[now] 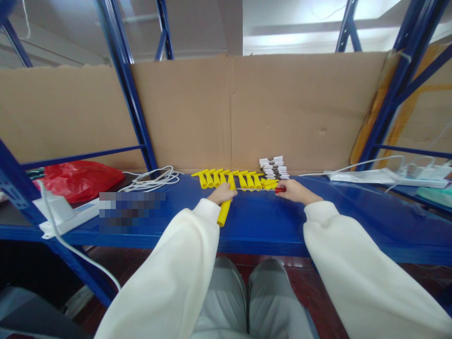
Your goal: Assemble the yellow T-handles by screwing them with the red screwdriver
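My left hand [222,192] is closed around a yellow plastic piece with a tube-like handle [224,214], which is tilted with its round end toward me. In my right hand [295,191] is a screwdriver [281,189] with a red handle. Its thin shaft points left, toward the piece in my left hand; whether the tip touches it I cannot tell. Behind both hands, several similar yellow handled pieces [209,180] lie in a row. A yellow piece [269,184] beside the screwdriver handle is partly hidden.
A stack of small white pieces [273,168] lies behind the right hand. The blue shelf [261,221] is backed by cardboard [300,108]. To the left are a coiled white cable [155,179], a red plastic bag [83,179] and a power strip [72,219]. Blue posts [132,94] flank the shelf.
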Demonstrator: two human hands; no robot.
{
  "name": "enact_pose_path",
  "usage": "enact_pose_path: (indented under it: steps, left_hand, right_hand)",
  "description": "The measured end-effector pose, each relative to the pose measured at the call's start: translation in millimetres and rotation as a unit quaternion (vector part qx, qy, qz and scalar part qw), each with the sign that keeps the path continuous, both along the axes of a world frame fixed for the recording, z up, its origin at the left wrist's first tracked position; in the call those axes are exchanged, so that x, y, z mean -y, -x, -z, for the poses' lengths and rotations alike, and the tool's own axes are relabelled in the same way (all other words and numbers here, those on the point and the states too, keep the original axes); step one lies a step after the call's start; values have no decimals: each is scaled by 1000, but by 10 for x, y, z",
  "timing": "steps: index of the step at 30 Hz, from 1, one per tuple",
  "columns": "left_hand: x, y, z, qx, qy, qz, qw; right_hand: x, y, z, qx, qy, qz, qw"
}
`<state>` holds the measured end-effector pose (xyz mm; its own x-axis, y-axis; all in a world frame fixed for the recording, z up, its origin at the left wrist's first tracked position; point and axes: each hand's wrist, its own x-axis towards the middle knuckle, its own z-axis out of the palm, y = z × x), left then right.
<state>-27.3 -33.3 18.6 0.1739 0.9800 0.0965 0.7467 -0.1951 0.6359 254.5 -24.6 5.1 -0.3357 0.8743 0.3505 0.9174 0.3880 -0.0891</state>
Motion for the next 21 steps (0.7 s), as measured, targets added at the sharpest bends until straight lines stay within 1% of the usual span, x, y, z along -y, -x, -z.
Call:
enact_pose_path:
  steps: [2,7,11,13,17,21]
  left_hand:
    - [-8,3,5,-3,-1,0,1000]
    - [-22,7,16,8,-1,5,1000]
    - [-6,-1,-5,-6,-4,3,1000]
    - [10,-8,-20,-16,-5,1,1000]
    - [35,-20,-38,-24,-5,-2,1000]
    - [32,-21,-29,-14,-7,-2,1000]
  right_hand:
    - [25,30,-15,15,2,17,1000]
    - [146,148,-79,50,1,90,995]
    - [206,205,-95,69,16,130,989]
    - [206,209,-88,69,28,138,988]
    - [172,199,-72,81,48,121,988]
    - [171,203,-85,99,25,119,988]
